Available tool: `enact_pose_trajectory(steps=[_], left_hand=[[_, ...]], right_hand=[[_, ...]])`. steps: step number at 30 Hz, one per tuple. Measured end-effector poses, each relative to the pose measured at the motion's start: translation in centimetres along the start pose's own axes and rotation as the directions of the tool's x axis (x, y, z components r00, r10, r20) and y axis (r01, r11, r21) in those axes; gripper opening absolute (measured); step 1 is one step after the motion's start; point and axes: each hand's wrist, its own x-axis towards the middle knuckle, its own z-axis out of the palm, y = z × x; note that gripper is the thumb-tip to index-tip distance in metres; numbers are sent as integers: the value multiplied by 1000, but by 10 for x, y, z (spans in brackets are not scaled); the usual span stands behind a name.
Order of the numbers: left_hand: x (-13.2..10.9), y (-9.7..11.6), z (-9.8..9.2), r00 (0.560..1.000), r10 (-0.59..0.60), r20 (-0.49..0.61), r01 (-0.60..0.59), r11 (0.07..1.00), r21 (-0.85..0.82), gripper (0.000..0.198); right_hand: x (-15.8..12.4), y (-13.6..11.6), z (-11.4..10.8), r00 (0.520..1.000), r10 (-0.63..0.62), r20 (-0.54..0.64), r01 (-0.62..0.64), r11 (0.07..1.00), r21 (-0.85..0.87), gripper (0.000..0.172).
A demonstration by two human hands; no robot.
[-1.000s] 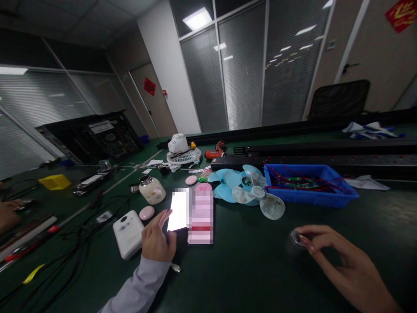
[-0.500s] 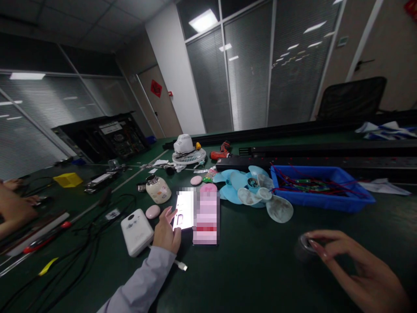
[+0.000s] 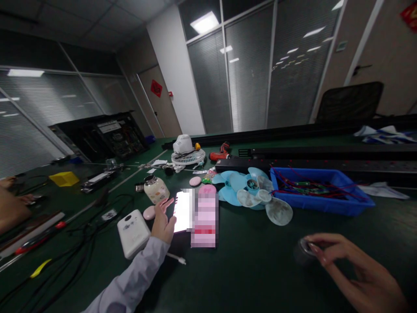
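A phone with a bright white screen stands out near the middle of the green table, beside a pink, partly blurred oblong item. At its left edge is my left hand, the thumb by the screen and the other fingers stretched out apart from it. On the right, my right hand pinches the rim of a small dark cylinder with a metallic edge, between thumb and fingertips. A white power bank and a pink oval piece lie left of my left hand.
Behind stand a cream bottle, a white fan and a red drill. Blue fan blades lie beside a blue bin of wires. Black cables cross the left side; another person's arm is at far left.
My left hand's fingers have lifted off the phone screen and moved slightly left. What the screen shows has changed. My right hand keeps its pinch on the dark cylinder.
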Motion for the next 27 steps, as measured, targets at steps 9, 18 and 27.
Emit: enact_pose_trajectory(steps=[9,18,27], left_hand=[[23,-19,14,998,-56,13,56,997,55,52],[29,-19,17,989,-151,3,150,986,65,57],[21,-14,11,993,-118,-27,118,993,20,64]], right_hand=[[2,-1,0,1000,-28,2,28,1000,-11,5],[-1,4,0,999,-45,14,45,999,-20,5],[6,-7,-2,999,-48,-8,48,999,-9,8]])
